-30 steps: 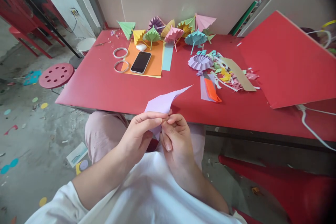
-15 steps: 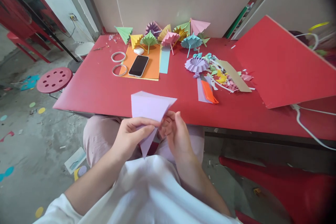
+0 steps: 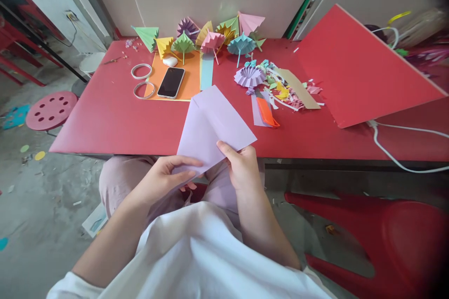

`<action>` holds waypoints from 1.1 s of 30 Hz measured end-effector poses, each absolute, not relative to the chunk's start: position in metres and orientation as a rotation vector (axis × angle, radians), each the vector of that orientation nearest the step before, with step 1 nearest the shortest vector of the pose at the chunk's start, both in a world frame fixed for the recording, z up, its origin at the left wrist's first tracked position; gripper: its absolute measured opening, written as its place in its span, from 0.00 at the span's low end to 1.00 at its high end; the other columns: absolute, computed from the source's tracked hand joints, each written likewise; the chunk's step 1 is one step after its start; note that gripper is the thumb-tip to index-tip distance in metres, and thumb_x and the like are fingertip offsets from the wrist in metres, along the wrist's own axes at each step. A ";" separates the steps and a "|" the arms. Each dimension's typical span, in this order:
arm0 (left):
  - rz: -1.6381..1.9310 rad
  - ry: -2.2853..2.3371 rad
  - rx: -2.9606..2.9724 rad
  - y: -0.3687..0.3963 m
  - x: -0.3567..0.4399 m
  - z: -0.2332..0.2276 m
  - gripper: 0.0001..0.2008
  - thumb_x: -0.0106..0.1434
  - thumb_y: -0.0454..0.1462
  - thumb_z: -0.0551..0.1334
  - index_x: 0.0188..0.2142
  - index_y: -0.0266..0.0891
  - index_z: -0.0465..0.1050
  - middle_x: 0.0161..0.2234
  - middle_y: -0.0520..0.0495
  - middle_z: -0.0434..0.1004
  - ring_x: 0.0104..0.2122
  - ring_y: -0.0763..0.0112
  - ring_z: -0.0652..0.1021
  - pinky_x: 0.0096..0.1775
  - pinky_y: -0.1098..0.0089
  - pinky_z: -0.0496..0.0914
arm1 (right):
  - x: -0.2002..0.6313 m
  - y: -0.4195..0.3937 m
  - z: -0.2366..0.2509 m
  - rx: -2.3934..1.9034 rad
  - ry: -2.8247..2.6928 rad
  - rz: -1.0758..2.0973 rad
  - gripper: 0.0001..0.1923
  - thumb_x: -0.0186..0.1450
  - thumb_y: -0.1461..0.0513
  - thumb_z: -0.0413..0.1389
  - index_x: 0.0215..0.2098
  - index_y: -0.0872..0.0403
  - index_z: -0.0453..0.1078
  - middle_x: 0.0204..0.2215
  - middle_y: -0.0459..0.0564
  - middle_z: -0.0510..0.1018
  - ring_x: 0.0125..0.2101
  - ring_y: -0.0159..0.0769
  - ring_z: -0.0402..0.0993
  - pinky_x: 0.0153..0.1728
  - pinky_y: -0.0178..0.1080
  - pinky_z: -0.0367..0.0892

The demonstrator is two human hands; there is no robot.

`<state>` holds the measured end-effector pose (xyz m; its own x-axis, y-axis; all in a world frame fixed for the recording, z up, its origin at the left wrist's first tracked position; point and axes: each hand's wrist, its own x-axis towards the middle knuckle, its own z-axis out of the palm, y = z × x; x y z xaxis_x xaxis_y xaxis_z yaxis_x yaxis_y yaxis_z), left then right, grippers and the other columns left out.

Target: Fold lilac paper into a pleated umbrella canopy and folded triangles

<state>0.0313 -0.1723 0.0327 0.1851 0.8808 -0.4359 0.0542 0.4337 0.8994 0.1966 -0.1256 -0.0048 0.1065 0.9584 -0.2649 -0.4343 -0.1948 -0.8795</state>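
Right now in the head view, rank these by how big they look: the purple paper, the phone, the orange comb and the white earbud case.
1. Purple paper, largest, though it is nearest the camera.
2. Phone.
3. Orange comb, close to the phone in length but narrower, so this order is unsure.
4. White earbud case, smallest.

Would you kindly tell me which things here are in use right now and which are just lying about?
In use:
- lilac paper sheet, partly unfolded
- left hand and right hand, each with a grip on its lower edge

Lying about:
- phone on orange paper
- two tape rings
- folded paper umbrellas
- orange comb
- paper scraps
- red table
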 end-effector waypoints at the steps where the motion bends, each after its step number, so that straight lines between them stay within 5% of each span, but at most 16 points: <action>1: 0.756 1.284 0.991 -0.170 0.030 0.031 0.15 0.53 0.39 0.66 0.41 0.39 0.75 0.26 0.49 0.77 0.23 0.72 0.76 0.23 0.76 0.68 | 0.198 -0.124 -0.006 -1.117 -0.641 1.385 0.24 0.44 0.61 0.67 0.40 0.53 0.72 0.38 0.48 0.79 0.43 0.41 0.73 0.43 0.43 0.69; 5: 0.805 1.361 1.089 -0.157 0.025 0.028 0.25 0.55 0.38 0.64 0.53 0.40 0.66 0.19 0.55 0.71 0.20 0.73 0.74 0.22 0.75 0.68 | 0.211 -0.115 -0.012 -1.164 -0.657 1.341 0.27 0.43 0.61 0.67 0.42 0.53 0.70 0.40 0.49 0.78 0.41 0.43 0.74 0.38 0.44 0.73; 10: 0.707 1.411 1.183 -0.127 0.020 0.025 0.26 0.56 0.38 0.62 0.54 0.42 0.63 0.23 0.54 0.70 0.20 0.75 0.72 0.22 0.74 0.68 | 0.233 -0.093 -0.026 -1.279 -0.773 1.363 0.31 0.44 0.58 0.66 0.46 0.50 0.67 0.36 0.46 0.77 0.33 0.40 0.74 0.23 0.40 0.74; 14: 0.654 1.413 1.367 -0.087 0.014 0.011 0.25 0.57 0.38 0.61 0.54 0.41 0.63 0.21 0.56 0.67 0.20 0.76 0.72 0.26 0.74 0.68 | 0.250 -0.060 -0.037 -1.283 -0.889 1.177 0.32 0.45 0.61 0.64 0.49 0.49 0.66 0.25 0.39 0.70 0.28 0.31 0.70 0.29 0.38 0.73; 19: 0.397 1.420 1.554 -0.043 0.007 -0.008 0.27 0.57 0.39 0.60 0.56 0.42 0.60 0.23 0.55 0.70 0.20 0.74 0.72 0.28 0.71 0.69 | 0.262 -0.022 -0.040 -1.334 -1.042 0.938 0.17 0.47 0.63 0.63 0.37 0.52 0.74 0.21 0.39 0.69 0.26 0.28 0.68 0.38 0.40 0.70; 24: 0.164 1.700 2.009 -0.029 0.002 0.001 0.22 0.58 0.44 0.60 0.53 0.49 0.65 0.39 0.48 0.76 0.36 0.61 0.76 0.36 0.65 0.70 | 0.248 0.014 -0.038 -1.363 -1.237 0.989 0.08 0.47 0.62 0.63 0.27 0.53 0.75 0.24 0.45 0.77 0.28 0.34 0.74 0.35 0.41 0.72; 29: 0.230 1.893 2.458 -0.039 0.020 0.000 0.20 0.63 0.42 0.56 0.53 0.39 0.66 0.52 0.37 0.69 0.51 0.52 0.69 0.47 0.56 0.67 | 0.221 0.044 -0.038 -1.207 -1.510 1.050 0.09 0.57 0.61 0.56 0.34 0.53 0.76 0.29 0.48 0.80 0.32 0.36 0.77 0.37 0.43 0.73; 33: 0.233 1.646 2.698 -0.064 0.045 -0.029 0.30 0.63 0.51 0.53 0.56 0.30 0.62 0.59 0.30 0.59 0.59 0.48 0.60 0.56 0.49 0.57 | 0.211 0.046 -0.047 -1.165 -1.918 0.848 0.12 0.61 0.60 0.53 0.41 0.51 0.75 0.44 0.51 0.78 0.48 0.40 0.71 0.50 0.47 0.66</action>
